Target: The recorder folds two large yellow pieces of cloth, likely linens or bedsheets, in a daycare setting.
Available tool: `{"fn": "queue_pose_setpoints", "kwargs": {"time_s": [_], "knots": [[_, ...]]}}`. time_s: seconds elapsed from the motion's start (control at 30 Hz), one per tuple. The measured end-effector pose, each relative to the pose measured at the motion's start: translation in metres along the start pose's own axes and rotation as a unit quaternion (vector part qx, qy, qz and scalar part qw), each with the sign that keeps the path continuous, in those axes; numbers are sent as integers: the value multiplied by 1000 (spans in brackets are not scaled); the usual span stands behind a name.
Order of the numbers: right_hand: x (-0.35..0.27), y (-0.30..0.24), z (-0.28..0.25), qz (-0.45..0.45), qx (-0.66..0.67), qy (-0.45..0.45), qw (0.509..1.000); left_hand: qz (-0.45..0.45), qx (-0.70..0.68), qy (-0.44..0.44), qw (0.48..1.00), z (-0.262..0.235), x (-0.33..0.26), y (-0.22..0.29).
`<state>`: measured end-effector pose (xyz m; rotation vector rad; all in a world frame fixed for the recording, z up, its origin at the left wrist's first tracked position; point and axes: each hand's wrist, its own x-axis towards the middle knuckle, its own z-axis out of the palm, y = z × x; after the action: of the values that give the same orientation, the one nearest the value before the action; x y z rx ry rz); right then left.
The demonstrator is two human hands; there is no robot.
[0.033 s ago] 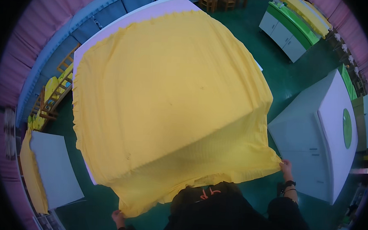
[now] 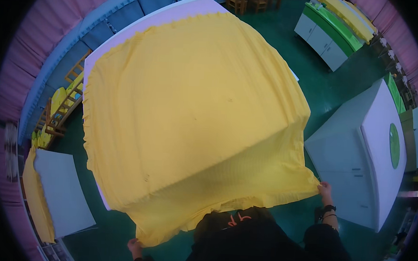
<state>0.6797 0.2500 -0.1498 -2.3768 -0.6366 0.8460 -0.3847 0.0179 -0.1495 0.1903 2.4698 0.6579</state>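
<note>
A large yellow tablecloth (image 2: 187, 91) with ruffled edges is spread over a big pale table (image 2: 203, 5). A lilac strip of the table's top shows along its far side and far left. The cloth's near part hangs past the table's near edge and slopes toward me. My left hand (image 2: 135, 245) is closed on the near left corner, low in the picture. At the near right corner, my right hand (image 2: 324, 188) pinches the cloth, its arm stretched out to the side. Between my hands the hem sags in front of my dark top.
A white cabinet (image 2: 344, 156) stands close on the right. Farther back is a green-and-white cabinet (image 2: 325, 39). At the left are a grey-white panel (image 2: 66, 194) and a wooden rack (image 2: 60, 118). Blue-covered units (image 2: 125, 15) line the far left wall.
</note>
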Motion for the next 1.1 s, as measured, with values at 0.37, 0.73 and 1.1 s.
{"fn": "queue_pose_setpoints", "kwargs": {"time_s": [0.37,0.73,1.1], "knots": [[-49,2,40,53,-236,72,968,117,-91,-174,974,21,67,43],[3,-160,101,-169,31,66,983,318,-174,51,931,-6,66,309],[24,-405,180,-352,15,70,933,330,85,149,928,26,142,379]]}}
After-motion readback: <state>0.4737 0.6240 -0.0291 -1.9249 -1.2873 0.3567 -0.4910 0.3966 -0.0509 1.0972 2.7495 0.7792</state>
